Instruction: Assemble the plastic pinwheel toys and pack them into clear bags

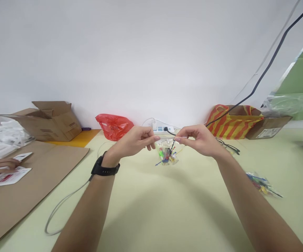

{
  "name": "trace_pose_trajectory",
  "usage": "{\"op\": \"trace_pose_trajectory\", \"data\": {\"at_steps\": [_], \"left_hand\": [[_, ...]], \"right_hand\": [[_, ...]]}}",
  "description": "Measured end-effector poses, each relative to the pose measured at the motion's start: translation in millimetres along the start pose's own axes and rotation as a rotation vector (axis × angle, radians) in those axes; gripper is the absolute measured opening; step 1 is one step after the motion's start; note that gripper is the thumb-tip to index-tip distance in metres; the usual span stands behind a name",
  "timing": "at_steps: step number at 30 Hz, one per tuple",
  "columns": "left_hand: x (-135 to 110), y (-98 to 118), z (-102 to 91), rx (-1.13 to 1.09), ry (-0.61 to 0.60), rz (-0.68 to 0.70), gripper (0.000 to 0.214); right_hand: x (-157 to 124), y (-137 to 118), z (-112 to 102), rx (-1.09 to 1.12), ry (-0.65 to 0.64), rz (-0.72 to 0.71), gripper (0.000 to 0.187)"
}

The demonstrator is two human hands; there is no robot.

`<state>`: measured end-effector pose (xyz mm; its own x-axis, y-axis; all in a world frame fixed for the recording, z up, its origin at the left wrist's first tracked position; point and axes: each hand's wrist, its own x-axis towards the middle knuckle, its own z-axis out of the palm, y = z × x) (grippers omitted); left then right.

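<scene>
Between my hands hangs a clear plastic bag (167, 154) of small coloured plastic pieces, among them blue, green, red, yellow and black ones. My left hand (138, 140) pinches the top left corner of the bag, thumb against fingers. At the top right corner, my right hand (197, 140) does the same. The bag is held up over the pale table (161, 210), and some thin pieces point outward at its sides. Beyond my right forearm lies a second clear bag of coloured pieces (263, 184) on the table.
A cardboard sheet (43, 171) covers the left, where another person's hand (1, 166) touches white packets. Along the wall stand an open carton (51, 122), a red plastic bag (114, 126), a power strip (161, 128) and a striped bag (232, 122). Glasses (230, 147) lie nearby.
</scene>
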<state>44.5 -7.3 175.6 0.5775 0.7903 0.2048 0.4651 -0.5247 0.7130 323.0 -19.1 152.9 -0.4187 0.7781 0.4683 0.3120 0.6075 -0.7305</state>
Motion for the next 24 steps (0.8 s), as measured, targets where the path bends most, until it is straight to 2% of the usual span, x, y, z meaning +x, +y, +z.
{"op": "trace_pose_trajectory", "data": {"at_steps": [7,11,15,17,19,22,24], "left_hand": [[1,-7,0.7,-0.029,0.111,0.031,0.044],[0,-8,0.2,-0.003,0.071,0.006,0.042],[1,-7,1.9,0.015,0.01,-0.024,0.041],[1,-8,2.5,0.021,-0.013,-0.036,0.04],[2,-9,3.0,0.02,-0.028,-0.045,0.038],[2,-9,4.4,0.021,-0.04,-0.056,0.036],[3,-8,6.2,0.042,-0.048,-0.06,0.034]], "right_hand": [[-4,19,-25,-0.007,0.078,0.103,0.043],[-11,31,-49,-0.107,0.15,0.193,0.041],[-24,41,-78,-0.378,0.295,0.308,0.033],[-33,49,-94,-0.577,0.404,0.393,0.029],[-42,58,-110,-0.739,0.446,0.509,0.028],[-54,78,-124,-0.905,0.321,0.714,0.023],[-59,94,-123,-0.929,0.206,0.8,0.016]]}}
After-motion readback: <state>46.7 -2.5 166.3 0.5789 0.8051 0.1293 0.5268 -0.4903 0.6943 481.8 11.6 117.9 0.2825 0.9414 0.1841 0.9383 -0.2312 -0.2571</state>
